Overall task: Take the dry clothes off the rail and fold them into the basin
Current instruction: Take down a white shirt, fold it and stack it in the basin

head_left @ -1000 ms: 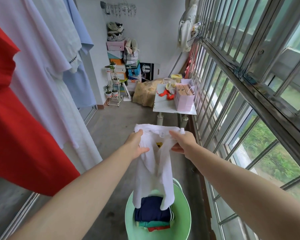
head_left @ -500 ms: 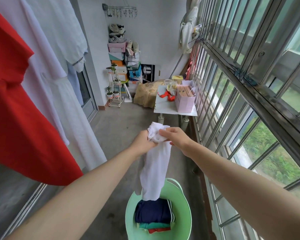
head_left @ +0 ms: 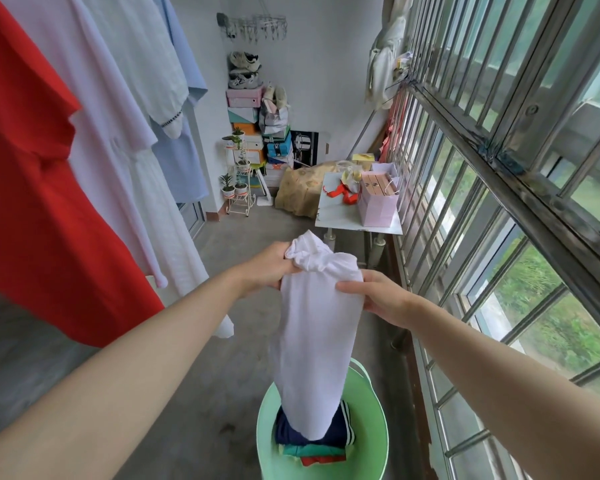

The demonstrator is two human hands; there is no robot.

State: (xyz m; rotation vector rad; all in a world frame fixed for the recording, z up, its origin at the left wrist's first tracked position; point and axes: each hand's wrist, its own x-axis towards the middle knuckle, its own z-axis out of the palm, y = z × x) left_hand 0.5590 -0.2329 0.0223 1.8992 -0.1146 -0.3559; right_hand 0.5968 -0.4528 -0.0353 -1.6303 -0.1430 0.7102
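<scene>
Evidently light and limp, the white garment [head_left: 312, 341] hung; left hand [head_left: 267, 268] gripped its bunched top, right hand [head_left: 378, 299] its edge.

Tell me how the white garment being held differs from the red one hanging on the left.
The white garment is bunched into a narrow strip; the red garment hangs spread wide. The left hand and right hand grip the white garment above the green basin; no hand touches the red garment. Both hang downward.
</scene>
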